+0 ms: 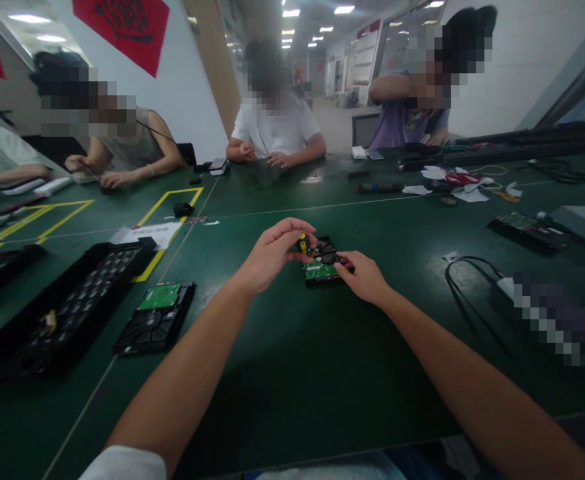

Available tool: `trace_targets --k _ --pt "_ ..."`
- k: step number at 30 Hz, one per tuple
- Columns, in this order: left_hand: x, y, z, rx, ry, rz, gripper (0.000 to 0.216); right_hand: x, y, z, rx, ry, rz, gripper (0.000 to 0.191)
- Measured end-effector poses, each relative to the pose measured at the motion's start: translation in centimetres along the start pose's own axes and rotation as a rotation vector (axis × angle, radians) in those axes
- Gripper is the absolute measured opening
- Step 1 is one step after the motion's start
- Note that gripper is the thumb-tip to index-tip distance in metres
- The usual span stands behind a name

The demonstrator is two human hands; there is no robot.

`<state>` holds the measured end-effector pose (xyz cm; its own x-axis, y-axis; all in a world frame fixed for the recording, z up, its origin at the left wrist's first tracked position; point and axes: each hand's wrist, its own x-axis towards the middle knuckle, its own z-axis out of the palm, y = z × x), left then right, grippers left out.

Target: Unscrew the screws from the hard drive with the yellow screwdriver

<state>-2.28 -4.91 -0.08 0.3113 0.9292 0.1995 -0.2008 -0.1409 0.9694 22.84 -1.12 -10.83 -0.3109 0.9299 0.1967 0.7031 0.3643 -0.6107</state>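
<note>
A black hard drive (321, 265) with a green circuit board facing up lies on the dark green table (292, 347), straight ahead of me. My left hand (272, 253) is curled at its left edge, its fingers pinched on a small yellow-handled tool (302, 243) that stands over the drive. My right hand (363, 275) rests on the drive's right edge, fingers closed on its side.
A second hard drive (156, 317) lies to the left beside a long black tray (67, 307). A black cable (472, 293) loops at the right. Several people sit across and at the left of the table, with papers, boards and yellow floor-tape marks around them.
</note>
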Motion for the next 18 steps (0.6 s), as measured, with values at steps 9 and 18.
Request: trace_targets --k 9,18 --pt "-0.1 -0.16 0.37 0.155 0.015 0.041 0.029 0.02 -0.09 -0.06 0.007 -0.019 0.009 0.044" --pt "-0.11 -0.09 0.07 0.327 0.054 0.077 0.032 0.02 -0.04 -0.08 0.004 -0.018 -0.001 0.043"
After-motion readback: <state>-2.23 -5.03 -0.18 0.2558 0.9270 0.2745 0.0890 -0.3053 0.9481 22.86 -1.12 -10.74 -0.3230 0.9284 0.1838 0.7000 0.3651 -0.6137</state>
